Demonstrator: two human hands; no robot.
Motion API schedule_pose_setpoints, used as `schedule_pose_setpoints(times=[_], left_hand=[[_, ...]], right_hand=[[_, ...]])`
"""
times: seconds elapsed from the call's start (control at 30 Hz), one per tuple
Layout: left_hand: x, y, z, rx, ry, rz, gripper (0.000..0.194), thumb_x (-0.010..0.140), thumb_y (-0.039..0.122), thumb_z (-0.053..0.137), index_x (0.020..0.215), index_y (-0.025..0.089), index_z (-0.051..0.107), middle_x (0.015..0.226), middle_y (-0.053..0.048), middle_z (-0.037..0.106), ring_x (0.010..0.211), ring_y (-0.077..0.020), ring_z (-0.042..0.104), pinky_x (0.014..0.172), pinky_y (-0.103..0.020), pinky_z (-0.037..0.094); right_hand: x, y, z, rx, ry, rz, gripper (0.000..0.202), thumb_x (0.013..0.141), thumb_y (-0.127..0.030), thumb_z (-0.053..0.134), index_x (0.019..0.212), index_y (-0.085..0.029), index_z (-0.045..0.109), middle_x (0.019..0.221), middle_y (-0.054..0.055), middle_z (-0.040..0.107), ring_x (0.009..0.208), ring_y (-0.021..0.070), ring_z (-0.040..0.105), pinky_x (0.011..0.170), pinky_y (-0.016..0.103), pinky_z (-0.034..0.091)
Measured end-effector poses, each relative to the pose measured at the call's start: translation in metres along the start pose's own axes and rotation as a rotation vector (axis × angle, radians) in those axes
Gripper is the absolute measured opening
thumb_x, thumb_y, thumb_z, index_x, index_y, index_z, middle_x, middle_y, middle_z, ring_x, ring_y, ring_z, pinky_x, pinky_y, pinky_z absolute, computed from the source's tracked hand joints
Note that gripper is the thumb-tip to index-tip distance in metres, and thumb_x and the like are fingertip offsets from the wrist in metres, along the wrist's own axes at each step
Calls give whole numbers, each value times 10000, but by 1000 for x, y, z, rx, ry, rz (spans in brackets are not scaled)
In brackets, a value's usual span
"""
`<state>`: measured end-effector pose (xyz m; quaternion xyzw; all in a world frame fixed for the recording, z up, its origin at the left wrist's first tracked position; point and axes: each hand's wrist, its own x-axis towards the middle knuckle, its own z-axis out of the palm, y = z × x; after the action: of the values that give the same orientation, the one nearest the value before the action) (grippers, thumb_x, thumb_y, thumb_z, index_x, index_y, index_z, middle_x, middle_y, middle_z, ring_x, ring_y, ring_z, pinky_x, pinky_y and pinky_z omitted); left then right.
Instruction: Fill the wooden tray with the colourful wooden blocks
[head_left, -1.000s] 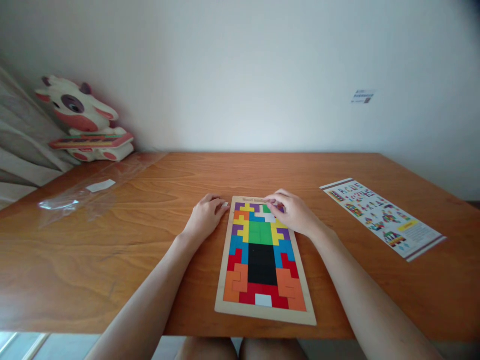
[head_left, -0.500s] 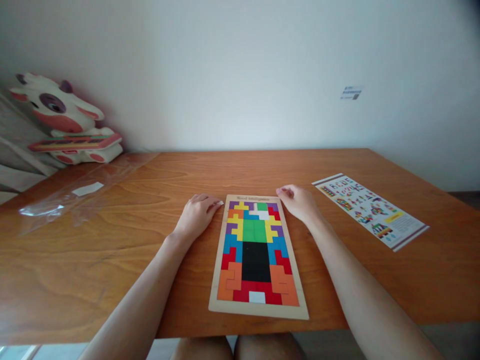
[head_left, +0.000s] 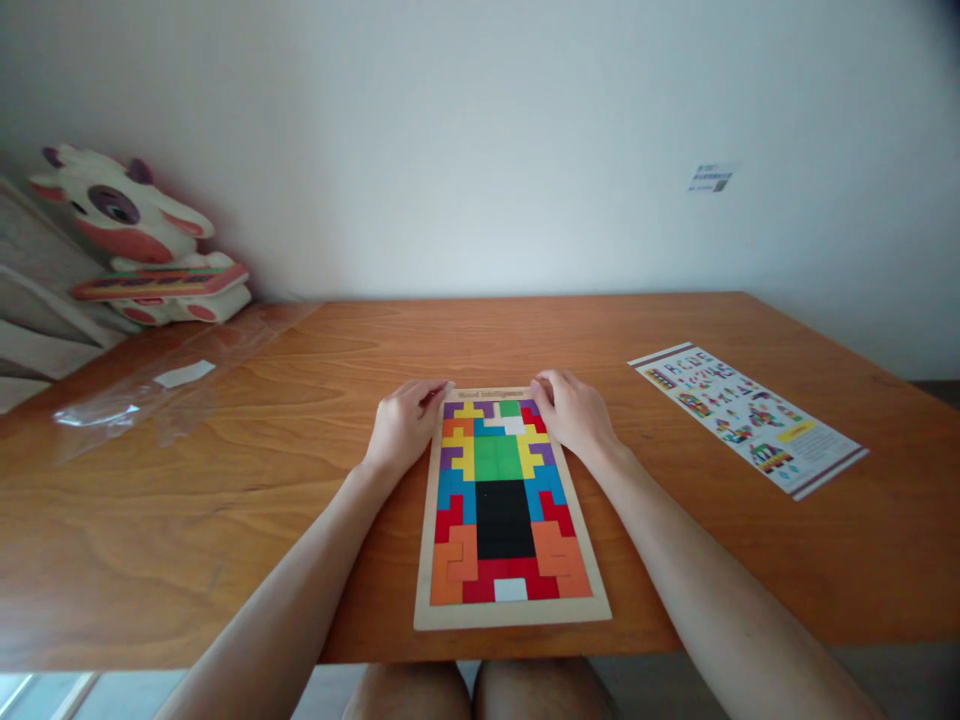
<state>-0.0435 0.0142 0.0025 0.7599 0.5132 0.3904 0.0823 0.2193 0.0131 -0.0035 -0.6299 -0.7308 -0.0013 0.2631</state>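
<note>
A wooden block puzzle board (head_left: 513,612) lies flat near the table's front edge, its pale frame filled with multicoloured pieces fitted together. Black pieces form a block in the middle, with green ones above and red and orange ones below. My left hand (head_left: 407,424) is closed at the board's far left corner, fingertips on the frame. At the far right corner, my right hand (head_left: 576,412) grips the frame in the same way, its thumb side against the edge. The undersides of both grips are hidden.
To the right lies a printed sheet (head_left: 750,420) with coloured pattern pictures. A clear plastic bag (head_left: 97,412) with a white label is on the left of the wooden table (head_left: 300,380). Behind it sits a cow-shaped toy keyboard (head_left: 169,280). A wall closes off the back.
Both hands have moved inward and taken hold of the board's far corners; before, they were beside it. The view has shifted slightly.
</note>
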Motion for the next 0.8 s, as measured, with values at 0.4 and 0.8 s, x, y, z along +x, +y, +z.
schedule_pose_setpoints(times=[0.4, 0.8], left_hand=[[-10, 32, 8, -313, -121, 186, 187, 932, 289, 613, 1053, 200, 725, 1039, -48, 764, 919, -170, 724, 849, -285, 590], [3, 11, -49, 678, -91, -123, 343, 961, 387, 474, 977, 177, 745, 1010, -110, 700, 956, -293, 662, 755, -377, 544]], right_hand=[[-8, -34, -7, 699, -42, -353, 125, 920, -325, 657, 961, -234, 733, 969, 44, 761, 899, 182, 710, 828, 335, 551], [-4, -13, -3, 511, -34, -359, 72, 909, -259, 635, 893, -224, 696, 922, 49, 741, 834, 182, 697, 772, 352, 563]])
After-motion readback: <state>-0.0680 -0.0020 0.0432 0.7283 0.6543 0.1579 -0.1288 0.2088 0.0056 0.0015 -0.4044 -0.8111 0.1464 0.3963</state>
